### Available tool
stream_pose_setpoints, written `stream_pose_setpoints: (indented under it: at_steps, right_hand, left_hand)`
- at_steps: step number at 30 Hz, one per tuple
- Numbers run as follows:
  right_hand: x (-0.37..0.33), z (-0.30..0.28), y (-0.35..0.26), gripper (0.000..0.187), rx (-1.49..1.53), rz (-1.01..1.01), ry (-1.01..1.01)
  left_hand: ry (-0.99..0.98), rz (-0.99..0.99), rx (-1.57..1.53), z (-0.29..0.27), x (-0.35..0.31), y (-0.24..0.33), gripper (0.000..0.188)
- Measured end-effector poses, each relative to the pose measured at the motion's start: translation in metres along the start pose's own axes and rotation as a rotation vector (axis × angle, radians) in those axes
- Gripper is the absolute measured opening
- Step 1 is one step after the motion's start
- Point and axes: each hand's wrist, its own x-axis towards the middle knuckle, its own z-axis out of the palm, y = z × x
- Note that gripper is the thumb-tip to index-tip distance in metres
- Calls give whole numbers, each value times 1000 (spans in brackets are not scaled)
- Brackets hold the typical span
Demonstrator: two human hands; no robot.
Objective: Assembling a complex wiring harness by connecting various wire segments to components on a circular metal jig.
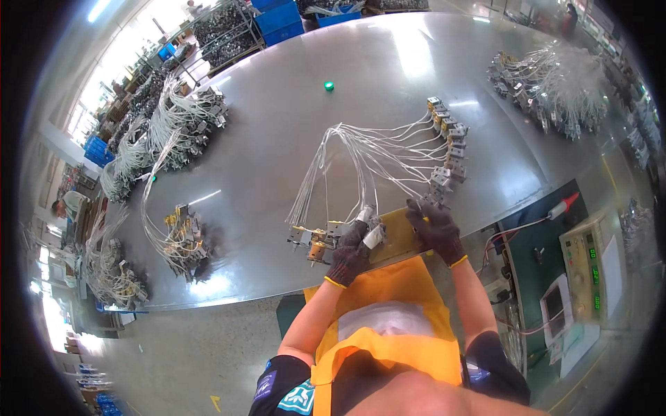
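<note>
My left hand (352, 255), in a dark glove with a yellow cuff, is closed around a small metal-framed part (375, 223). White pieces show at its fingertips; whether these are wrapping or part of the object I cannot tell. Beside it lie several similar parts, one with a copper-coloured coil (317, 249). My right hand (437, 232), gloved alike, has bent fingers at the near end of a row of metal-framed parts (454, 149); anything in its grip is hidden. White wires (340, 132) arch between both groups. A yellow-brown board (397, 236) lies between my hands.
On the metal table (277, 90), wired parts form heaps at the left (187, 125), near left (184, 243) and far right (548, 83). A green round object (329, 87) lies far off. At right stand a meter with green digits (586, 260) and a red-tipped probe (563, 205).
</note>
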Motion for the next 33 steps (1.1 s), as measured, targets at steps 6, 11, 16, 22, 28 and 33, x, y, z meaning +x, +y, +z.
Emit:
stream_pose_setpoints:
  at_steps: [6,11,16,22,28,33]
  right_hand:
    - [0,-10,-14,43,169,429,-175]
    - [-15,-10,-2,31,-299,-131,-118]
    - [-20,-1,-45,32,-671,-340,-144]
    - [-24,7,-39,25,-851,-332,-262]
    - [-28,20,-48,12,-917,-418,-80]
    - [-29,20,-46,15,-971,-333,-161]
  left_hand:
    - [317,543,1126,44,4,8,59]
    - [283,661,1107,45,23,5,61]
    - [170,603,1120,38,26,5,65]
    - [118,537,1090,44,22,7,54]
    - [178,643,1164,48,22,9,49]
    - [163,601,1138,45,22,4,54]
